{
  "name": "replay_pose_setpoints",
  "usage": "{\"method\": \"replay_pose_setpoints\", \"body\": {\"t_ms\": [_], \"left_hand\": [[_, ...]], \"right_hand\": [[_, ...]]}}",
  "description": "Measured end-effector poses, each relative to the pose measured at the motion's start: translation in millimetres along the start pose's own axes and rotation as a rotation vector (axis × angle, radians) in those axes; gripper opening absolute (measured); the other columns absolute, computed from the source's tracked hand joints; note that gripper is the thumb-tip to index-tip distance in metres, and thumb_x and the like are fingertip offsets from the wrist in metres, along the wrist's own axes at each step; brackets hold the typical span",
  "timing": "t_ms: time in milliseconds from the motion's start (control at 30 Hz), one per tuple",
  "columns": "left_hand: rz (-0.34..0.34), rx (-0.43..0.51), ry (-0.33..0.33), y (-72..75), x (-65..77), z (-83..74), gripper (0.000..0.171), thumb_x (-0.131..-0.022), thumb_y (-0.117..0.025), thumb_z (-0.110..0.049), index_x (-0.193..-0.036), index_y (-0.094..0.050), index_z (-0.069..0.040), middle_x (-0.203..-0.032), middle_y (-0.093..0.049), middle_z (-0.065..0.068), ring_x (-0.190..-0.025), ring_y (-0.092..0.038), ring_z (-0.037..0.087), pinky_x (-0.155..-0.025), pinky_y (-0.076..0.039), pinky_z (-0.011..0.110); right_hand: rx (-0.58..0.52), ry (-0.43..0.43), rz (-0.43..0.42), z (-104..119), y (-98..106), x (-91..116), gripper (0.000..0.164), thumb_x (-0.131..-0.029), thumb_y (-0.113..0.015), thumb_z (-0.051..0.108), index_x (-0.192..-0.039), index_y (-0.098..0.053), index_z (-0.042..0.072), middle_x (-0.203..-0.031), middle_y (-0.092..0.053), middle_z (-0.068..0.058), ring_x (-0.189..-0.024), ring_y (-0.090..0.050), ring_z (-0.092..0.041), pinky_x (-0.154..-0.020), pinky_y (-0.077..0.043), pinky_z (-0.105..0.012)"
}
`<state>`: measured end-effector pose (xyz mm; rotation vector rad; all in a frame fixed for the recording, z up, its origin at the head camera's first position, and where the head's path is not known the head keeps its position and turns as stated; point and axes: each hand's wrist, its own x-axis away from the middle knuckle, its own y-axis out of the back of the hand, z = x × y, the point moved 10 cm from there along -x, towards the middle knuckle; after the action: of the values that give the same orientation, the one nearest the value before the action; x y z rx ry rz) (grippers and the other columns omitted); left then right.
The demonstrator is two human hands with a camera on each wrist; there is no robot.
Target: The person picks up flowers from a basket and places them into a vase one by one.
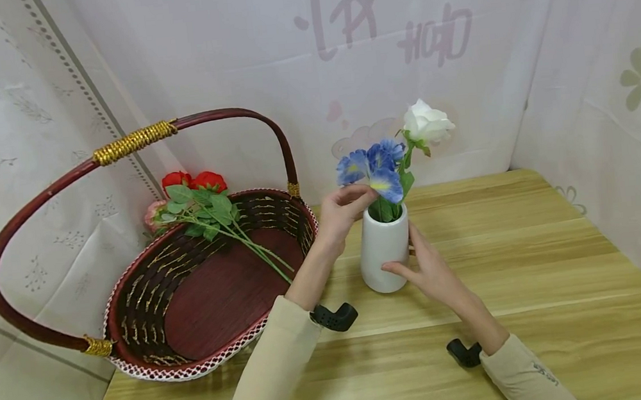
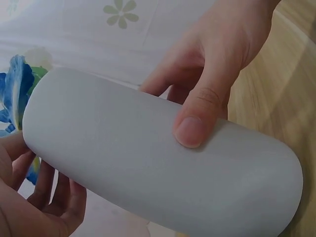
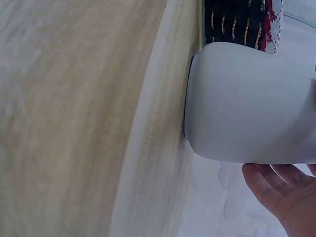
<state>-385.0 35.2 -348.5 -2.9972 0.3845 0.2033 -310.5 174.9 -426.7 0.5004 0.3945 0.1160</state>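
So, far left I've got a dark red wicker basket (image 1: pixel 214 300) with a tall arched handle, and two red flowers (image 1: pixel 208 182) plus a pink flower (image 1: pixel 155 216) lying over its back rim, green stems angling down inside. Next over is my left hand (image 1: pixel 345 214), fingers bent up at the vase mouth, right by the blue flower (image 1: pixel 372 166); honestly can't tell if I'm pinching it. The white vase (image 1: pixel 386 258) stands on the wooden table (image 1: pixel 534 256), right of the basket, with that bloom and a taller white rose (image 1: pixel 427 122) in it. My right hand (image 1: pixel 429 273) grips the vase's side, thumb in front.
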Motion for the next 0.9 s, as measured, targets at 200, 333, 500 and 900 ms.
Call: {"method": "replay_pose_setpoints", "body": {"t_ms": [200, 333, 500, 900], "left_hand": [[0.008, -0.035, -0.01, -0.1, 2.9, -1.1, 0.023, -0.095, -0.073, -0.014, -0.112, -0.074, 0.001, -0.115, -0.071, 0.006, -0.112, -0.064, 0.02, -0.095, -0.056, 0.039], [0.009, -0.033, -0.047, 0.8, 8.1, -4.0, 0.026, -0.096, -0.072, -0.014, -0.117, -0.073, 0.002, -0.124, -0.068, 0.007, -0.115, -0.063, 0.021, -0.095, -0.056, 0.038], [-0.011, -0.052, -0.08, 2.3, 14.2, -8.1, 0.028, -0.096, -0.072, -0.015, -0.119, -0.073, 0.001, -0.128, -0.067, 0.007, -0.112, -0.064, 0.021, -0.092, -0.058, 0.038], [-0.039, -0.087, -0.092, 6.9, 25.6, -9.7, 0.029, -0.096, -0.073, -0.023, -0.121, -0.075, -0.008, -0.126, -0.069, 0.001, -0.111, -0.065, 0.018, -0.095, -0.056, 0.044]], "right_hand": [[-0.006, -0.006, 0.008, 0.7, -0.1, 0.6, 0.096, -0.094, -0.075, 0.033, -0.163, -0.009, 0.026, -0.153, -0.04, -0.011, -0.133, -0.048, -0.033, -0.102, -0.05, -0.055], [-0.008, -0.001, 0.006, 0.9, 0.0, 0.7, 0.096, -0.094, -0.075, 0.033, -0.163, -0.008, 0.029, -0.152, -0.041, -0.01, -0.132, -0.049, -0.03, -0.101, -0.051, -0.054], [-0.022, -0.003, 0.004, -0.1, -0.3, 0.8, 0.097, -0.093, -0.076, 0.034, -0.162, -0.008, 0.034, -0.154, -0.039, -0.007, -0.133, -0.049, -0.028, -0.101, -0.051, -0.053], [-0.02, -0.018, 0.007, -1.0, 0.2, 0.9, 0.097, -0.093, -0.075, 0.036, -0.162, -0.007, 0.035, -0.155, -0.039, -0.005, -0.135, -0.047, -0.028, -0.102, -0.051, -0.053]]}}
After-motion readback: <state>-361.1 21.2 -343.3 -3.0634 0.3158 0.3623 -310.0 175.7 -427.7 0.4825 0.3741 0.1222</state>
